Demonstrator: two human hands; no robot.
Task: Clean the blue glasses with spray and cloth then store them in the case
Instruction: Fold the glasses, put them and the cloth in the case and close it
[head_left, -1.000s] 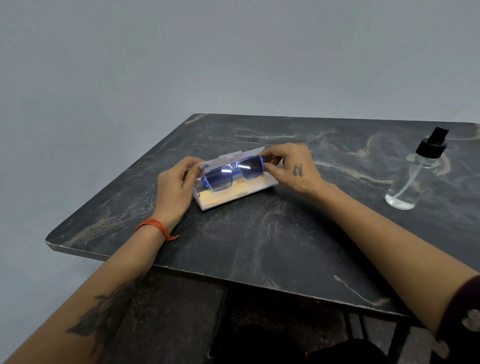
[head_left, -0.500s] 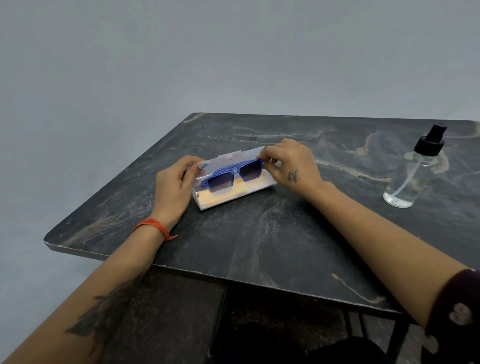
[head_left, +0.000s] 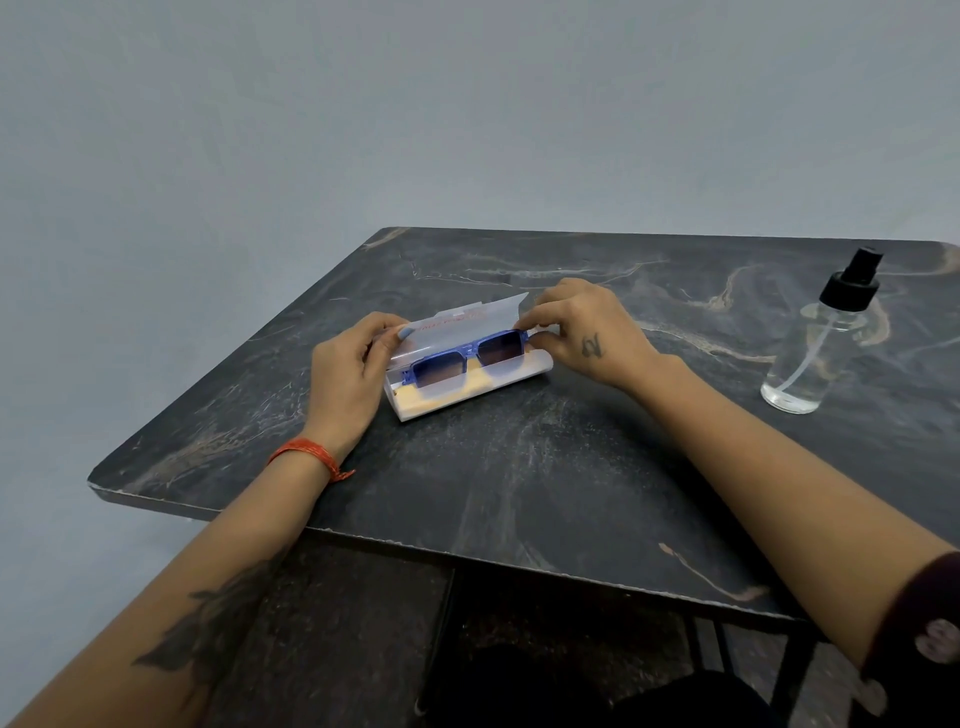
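Observation:
The blue glasses (head_left: 465, 358) lie folded inside the open white case (head_left: 467, 397) on the dark marble table (head_left: 519, 483). The case's translucent lid (head_left: 467, 319) stands raised behind them. My left hand (head_left: 345, 379) holds the case's left end, thumb on the lid. My right hand (head_left: 582, 332) pinches the right end of the glasses' frame at the lid's corner. A clear spray bottle (head_left: 813, 353) with a black pump stands at the far right. No cloth shows.
The table's front edge (head_left: 467, 551) runs close to me, with its left corner at the lower left. A dark metal frame (head_left: 711, 649) shows under the tabletop. A plain grey wall fills the background.
The glasses have sunk lower into the case and lie flatter. Both hands stay at the case's ends, and the lid has tipped forward over the frame.

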